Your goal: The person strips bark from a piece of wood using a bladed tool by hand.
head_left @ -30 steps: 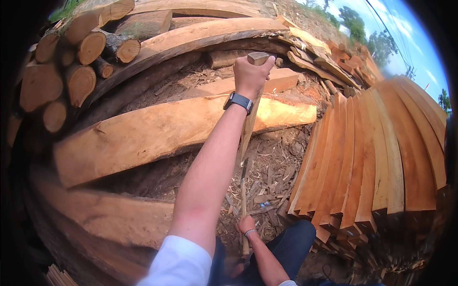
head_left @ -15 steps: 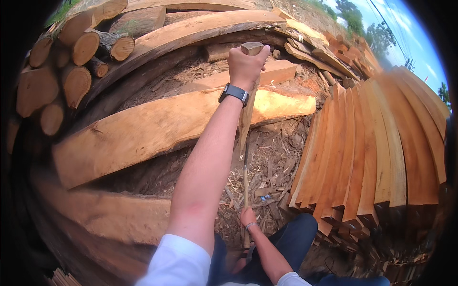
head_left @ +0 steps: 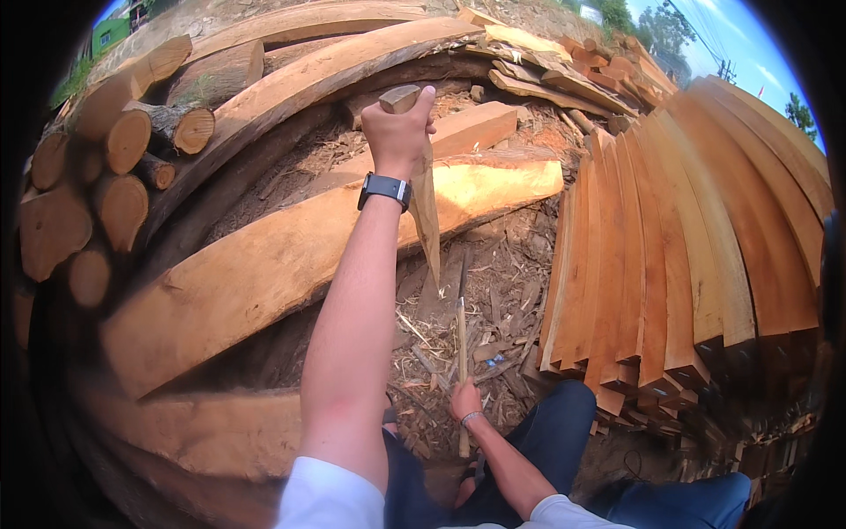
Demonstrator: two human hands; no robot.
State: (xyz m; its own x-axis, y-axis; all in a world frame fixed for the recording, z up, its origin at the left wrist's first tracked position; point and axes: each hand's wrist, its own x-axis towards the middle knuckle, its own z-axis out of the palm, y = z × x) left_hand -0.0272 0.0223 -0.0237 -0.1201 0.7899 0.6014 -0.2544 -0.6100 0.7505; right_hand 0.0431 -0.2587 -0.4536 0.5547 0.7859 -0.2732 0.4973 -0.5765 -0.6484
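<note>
My left hand (head_left: 394,137), with a dark watch on its wrist, is stretched forward and wrapped round the thick top of a wooden stake (head_left: 426,216). The stake hangs down and narrows to a point. Lower down, my right hand (head_left: 465,400) grips the long wooden handle of a machete (head_left: 462,339). Its narrow dark blade points up and away, just right of the stake's tip, with a small gap in between. Behind the stake lies a long sawn slab (head_left: 264,264), pale and brightly lit at its right end.
Cut logs (head_left: 123,207) are piled at the left. At the right stands a dense stack of sawn boards (head_left: 652,264). Bark and wood chips (head_left: 432,353) cover the ground between my legs and the slab. Lighter blue denim (head_left: 687,502) shows at the lower right.
My left hand and the stake have shifted left in the picture, which has itself turned somewhat. The blade, which lined up with the stake's lower end before, is now apart from it.
</note>
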